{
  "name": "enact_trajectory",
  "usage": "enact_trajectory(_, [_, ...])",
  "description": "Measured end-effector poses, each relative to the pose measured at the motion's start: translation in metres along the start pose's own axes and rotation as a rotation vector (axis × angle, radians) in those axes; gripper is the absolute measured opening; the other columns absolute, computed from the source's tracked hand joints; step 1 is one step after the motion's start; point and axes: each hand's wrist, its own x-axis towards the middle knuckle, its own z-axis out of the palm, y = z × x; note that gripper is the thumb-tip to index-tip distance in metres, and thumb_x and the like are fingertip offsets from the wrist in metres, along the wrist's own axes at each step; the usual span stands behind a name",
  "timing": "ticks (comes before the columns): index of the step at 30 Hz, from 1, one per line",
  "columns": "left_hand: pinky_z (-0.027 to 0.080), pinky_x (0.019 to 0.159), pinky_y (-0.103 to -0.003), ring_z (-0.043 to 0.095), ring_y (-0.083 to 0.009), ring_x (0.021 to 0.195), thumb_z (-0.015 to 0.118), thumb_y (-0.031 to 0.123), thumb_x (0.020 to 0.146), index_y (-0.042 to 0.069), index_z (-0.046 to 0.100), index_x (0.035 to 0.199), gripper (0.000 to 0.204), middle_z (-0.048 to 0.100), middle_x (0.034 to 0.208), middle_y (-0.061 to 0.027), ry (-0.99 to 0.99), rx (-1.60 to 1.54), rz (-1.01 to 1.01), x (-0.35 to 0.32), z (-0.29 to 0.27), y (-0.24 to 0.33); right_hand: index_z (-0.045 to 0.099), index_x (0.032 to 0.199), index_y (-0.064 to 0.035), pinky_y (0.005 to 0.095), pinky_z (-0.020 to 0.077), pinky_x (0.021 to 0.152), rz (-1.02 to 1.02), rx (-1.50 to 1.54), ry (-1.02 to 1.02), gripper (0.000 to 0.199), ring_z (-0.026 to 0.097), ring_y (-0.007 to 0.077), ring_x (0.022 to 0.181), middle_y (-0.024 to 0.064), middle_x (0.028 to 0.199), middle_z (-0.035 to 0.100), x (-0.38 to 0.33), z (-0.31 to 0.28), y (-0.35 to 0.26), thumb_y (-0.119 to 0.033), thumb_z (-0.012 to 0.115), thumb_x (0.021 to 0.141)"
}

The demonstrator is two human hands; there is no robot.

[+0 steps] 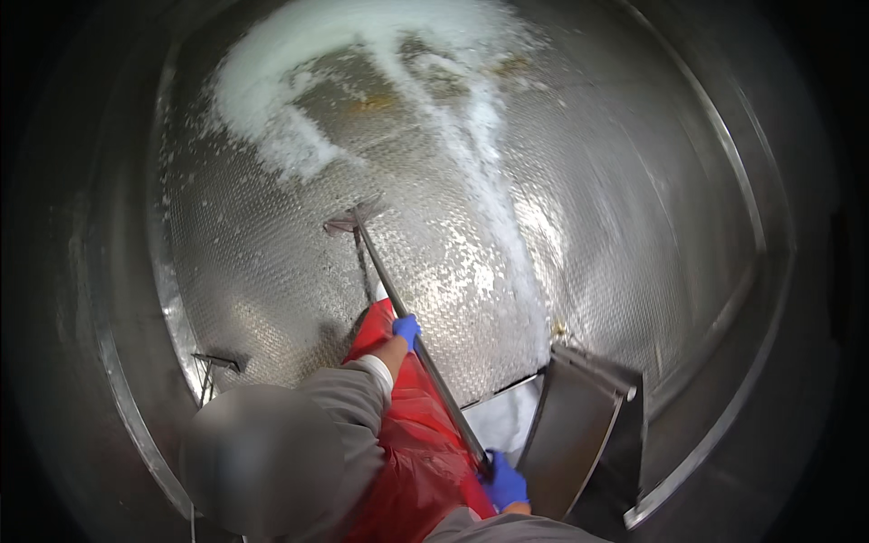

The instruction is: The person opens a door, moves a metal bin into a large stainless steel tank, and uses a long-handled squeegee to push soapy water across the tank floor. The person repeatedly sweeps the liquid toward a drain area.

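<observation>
My left hand (406,330), in a blue glove, is closed round the middle of a long metal pole (437,382). Lower down, near its end, my right hand (504,480), also gloved in blue, grips the same pole. At the far end is a wide, reddish crosswise head (355,217), shaped like a squeegee's and smeared by motion. It is at the dimpled metal floor (272,262), just short of a loose white, wet-looking mass (299,145). A white trail (507,244) runs from that mass toward an opening beside my right hand.
Curved metal walls (765,163) surround the floor. Beside the opening, which has white material (507,416) in it, stands an upright metal panel (570,430). A small metal bracket (217,362) is at left. My red apron (421,452) hangs under my arms. A grey blurred patch hides the lower left.
</observation>
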Motion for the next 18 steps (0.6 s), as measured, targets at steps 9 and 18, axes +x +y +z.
enact_trajectory(9, [0.041, 0.038, -0.033, 0.047, -0.0165, 0.041, 0.062, 0.016, 0.087, 0.012, 0.051, 0.072, 0.018, 0.05, 0.056, -0.0026, 0.141, -0.082, -0.157, 0.029, 0.006, 0.126, 0.057, 0.096, -0.0129, 0.0534, 0.0516, 0.057, 0.088, -0.397, 0.056, 0.032, 0.067, 0.0428, 0.064, 0.0178, 0.069, 0.067, 0.133, 0.065, 0.014, -0.043, 0.064, 0.086])
enact_trajectory(18, [0.041, 0.039, -0.032, 0.048, -0.0147, 0.043, 0.061, 0.017, 0.089, 0.01, 0.046, 0.09, 0.016, 0.049, 0.06, -0.0018, 0.05, -0.333, 0.408, -0.006, 0.055, 0.508, 0.057, 0.087, -0.0092, 0.054, 0.0484, 0.054, -0.43, -0.276, 0.386, 0.026, 0.063, 0.0448, 0.062, 0.0202, 0.067, 0.063, 0.375, -0.049, -0.186, -0.029, 0.069, 0.078])
